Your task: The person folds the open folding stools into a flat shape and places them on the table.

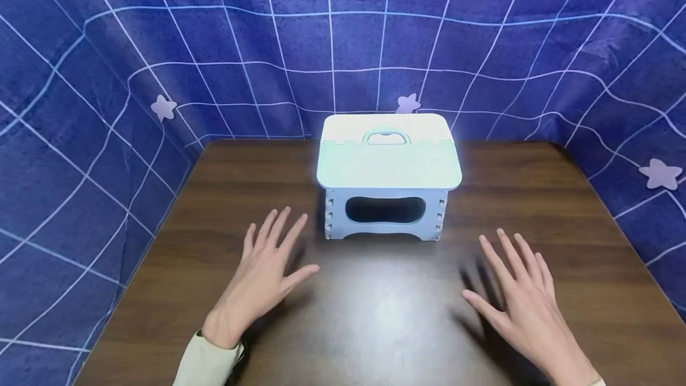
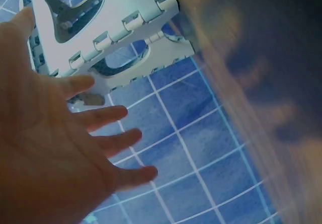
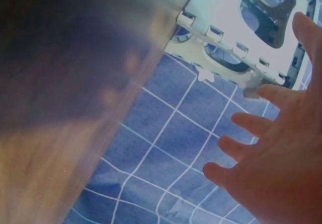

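Observation:
A light blue and white folding step stool (image 1: 388, 165) stands unfolded on the brown wooden table, with a carry handle in its top and an oval opening in its front panel. My left hand (image 1: 265, 273) hovers in front of the stool and to its left, fingers spread and holding nothing. On the other side, my right hand (image 1: 522, 302) is held over the table, its fingers also spread, apart from the stool. Both wrist views show the stool's hinged side beyond the fingers, the left hand (image 2: 55, 118) and right hand (image 3: 276, 128) overlapping it there.
The wooden table (image 1: 230, 183) has its back edge just behind the stool. A blue curtain (image 1: 300, 40) with white grid lines and pale stars hangs behind and along both sides. Light glares on the tabletop between the hands.

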The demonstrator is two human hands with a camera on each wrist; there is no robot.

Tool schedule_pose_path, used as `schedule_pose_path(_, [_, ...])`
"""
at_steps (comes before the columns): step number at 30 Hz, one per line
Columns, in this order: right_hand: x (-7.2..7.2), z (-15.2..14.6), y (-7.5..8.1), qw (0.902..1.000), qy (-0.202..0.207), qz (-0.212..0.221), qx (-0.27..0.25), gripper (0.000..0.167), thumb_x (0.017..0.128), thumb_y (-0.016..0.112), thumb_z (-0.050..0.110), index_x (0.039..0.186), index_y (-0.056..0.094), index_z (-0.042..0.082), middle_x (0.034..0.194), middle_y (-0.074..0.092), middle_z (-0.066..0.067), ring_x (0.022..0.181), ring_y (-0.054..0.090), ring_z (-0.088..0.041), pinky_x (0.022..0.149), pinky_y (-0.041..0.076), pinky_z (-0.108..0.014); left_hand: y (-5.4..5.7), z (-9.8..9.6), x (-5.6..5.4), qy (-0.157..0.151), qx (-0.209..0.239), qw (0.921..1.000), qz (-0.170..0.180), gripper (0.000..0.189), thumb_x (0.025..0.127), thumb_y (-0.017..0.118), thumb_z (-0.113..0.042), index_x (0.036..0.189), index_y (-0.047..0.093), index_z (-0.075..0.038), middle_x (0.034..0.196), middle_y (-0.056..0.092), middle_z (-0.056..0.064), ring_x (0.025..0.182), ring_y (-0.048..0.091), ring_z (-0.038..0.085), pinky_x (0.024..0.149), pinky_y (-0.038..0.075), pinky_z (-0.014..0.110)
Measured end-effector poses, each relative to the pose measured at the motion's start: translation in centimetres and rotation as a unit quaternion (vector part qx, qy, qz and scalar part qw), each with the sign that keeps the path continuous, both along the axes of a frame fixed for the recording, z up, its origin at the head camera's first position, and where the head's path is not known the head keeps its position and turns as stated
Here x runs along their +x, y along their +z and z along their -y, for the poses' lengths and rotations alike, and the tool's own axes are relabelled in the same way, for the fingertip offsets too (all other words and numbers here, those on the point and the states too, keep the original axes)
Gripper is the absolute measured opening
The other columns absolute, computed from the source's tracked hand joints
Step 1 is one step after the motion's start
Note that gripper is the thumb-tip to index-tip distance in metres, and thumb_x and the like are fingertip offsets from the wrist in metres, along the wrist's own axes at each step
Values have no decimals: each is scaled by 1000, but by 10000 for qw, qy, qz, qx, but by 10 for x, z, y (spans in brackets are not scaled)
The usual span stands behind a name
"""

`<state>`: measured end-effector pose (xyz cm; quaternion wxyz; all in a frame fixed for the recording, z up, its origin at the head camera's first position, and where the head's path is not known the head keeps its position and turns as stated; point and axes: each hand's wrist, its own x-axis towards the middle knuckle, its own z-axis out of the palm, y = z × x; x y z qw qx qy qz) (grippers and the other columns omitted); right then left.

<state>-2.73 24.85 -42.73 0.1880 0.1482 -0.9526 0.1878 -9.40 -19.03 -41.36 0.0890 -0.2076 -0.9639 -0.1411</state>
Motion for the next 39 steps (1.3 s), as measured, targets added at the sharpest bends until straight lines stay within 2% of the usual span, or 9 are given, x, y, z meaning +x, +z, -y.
schedule_pose_path(3, [-3,-2,4,9998,135,47,-100,94,79,81,45,156,33,21,161,29,-12,149,19,-34,119,6,-55,3,2,-5,-218,473,9986,128,75,94,53,-64,154,37,-22,155,39,10,143,36,29,114,27,58])
schedule_pose_path(6, [-9,-4,6,9989,270,189,-324,87,82,81,39,154,38,15,154,40,-14,143,33,-35,119,17,-47,6,3,-12,-386,884,9952,185,62,97,52,-59,142,54,-16,140,56,5,128,53,23,107,41,49])
schedule_pose_path(11, [-23,-4,8,9915,199,771,-1032,65,93,72,33,148,46,10,143,54,-14,131,48,-33,110,31,-26,10,0,-26,-465,1280,9902,306,53,98,53,-55,131,62,-14,127,64,0,117,61,18,99,50,43])
schedule_pose_path(15, [-39,-1,11,9837,115,1111,-1409,66,92,72,37,147,47,10,136,59,-12,127,53,-29,102,38,-34,11,-5,-39,-437,1298,9893,508,57,96,58,-54,137,57,-14,131,61,2,118,60,19,98,50,44])
schedule_pose_path(19, [-62,2,11,9801,167,1169,-1596,74,86,78,40,146,47,10,131,62,-13,123,56,-31,96,42,-48,6,-11,-55,-446,1191,9900,616,68,95,58,-57,143,51,-10,139,57,6,125,57,22,101,48,46])
schedule_pose_path(26, [-99,10,6,9639,525,1567,-2089,78,82,83,34,145,46,7,136,58,-15,124,55,-35,101,44,-53,3,-20,-77,-501,1170,9843,1223,87,92,55,-66,153,35,-6,154,41,14,137,46,28,107,42,49])
schedule_pose_path(29, [-112,16,4,9594,651,1705,-2152,77,82,83,37,144,46,7,134,59,-13,123,56,-33,102,44,-53,1,-25,-85,-638,1164,9831,1258,91,92,55,-66,154,32,-3,156,37,16,139,43,29,109,39,49])
schedule_pose_path(33, [-120,24,1,9539,764,1780,-2294,70,83,81,40,140,51,13,126,64,-5,117,60,-24,100,47,-48,-4,-34,-94,-1019,1356,9797,1071,86,93,59,-59,157,26,-11,152,43,10,133,48,22,109,41,43])
schedule_pose_path(39, [-126,33,-2,9327,984,2121,-2745,56,86,80,30,134,56,14,117,68,-5,103,67,-20,82,57,-34,-17,-42,-101,-1539,2000,9609,1143,88,94,68,-41,158,9,-32,158,31,0,135,42,13,112,36,41])
